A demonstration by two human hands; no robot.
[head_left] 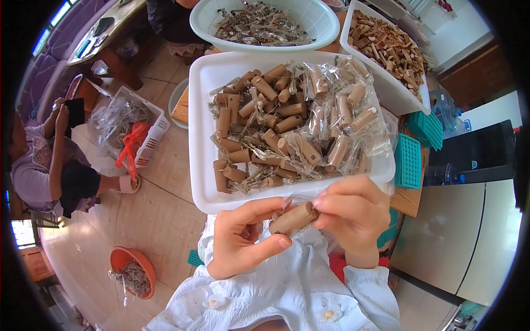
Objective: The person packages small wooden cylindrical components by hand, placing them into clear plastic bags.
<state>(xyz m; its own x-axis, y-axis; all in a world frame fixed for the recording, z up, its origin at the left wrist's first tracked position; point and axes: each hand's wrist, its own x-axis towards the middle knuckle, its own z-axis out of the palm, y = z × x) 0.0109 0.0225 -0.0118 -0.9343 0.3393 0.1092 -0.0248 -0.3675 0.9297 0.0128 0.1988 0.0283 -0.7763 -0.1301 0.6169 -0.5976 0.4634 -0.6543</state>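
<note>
Between my hands, just in front of the near edge of the white tray (pixel 196 187), is a small brown cylinder (pixel 292 219), tilted up toward the right. My left hand (pixel 237 243) grips its lower left part between thumb and fingers. At the upper right end my right hand (pixel 353 212) pinches with thumb and fingertips. Some clear plastic film shows around the cylinder; whether it is a wrapper on it I cannot tell. Many similar brown cylinders (pixel 290 110) with tangled clear strands lie in the tray, those on the right inside clear plastic bags (pixel 359 116).
Behind the tray stands a pale green basin (pixel 201 25) of small wrapped pieces. A white bin (pixel 386 91) of brown pieces is at the back right, with teal plastic racks (pixel 408 160) below. On the floor at left are a white basket (pixel 160 129), an orange bucket (pixel 118 255) and a seated person (pixel 49 149).
</note>
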